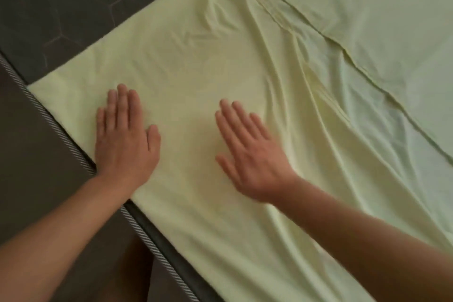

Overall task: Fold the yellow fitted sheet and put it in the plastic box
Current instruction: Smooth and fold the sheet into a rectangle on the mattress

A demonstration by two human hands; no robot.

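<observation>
The pale yellow fitted sheet (245, 61) lies spread over a dark mattress, folded into a long strip with a straight edge near the mattress border. Its near part is smooth; wrinkles and a hemmed fold run diagonally at the right. My left hand (125, 135) lies flat on the sheet close to its left corner, fingers straight and together. My right hand (250, 152) rests flat on the sheet beside it, fingers straight and slightly spread. Neither hand holds any cloth. No plastic box is in view.
The dark grey quilted mattress (61, 7) shows bare at the upper left. Its striped piped edge (61, 130) runs diagonally from the left down to the bottom middle, with the mattress side below it.
</observation>
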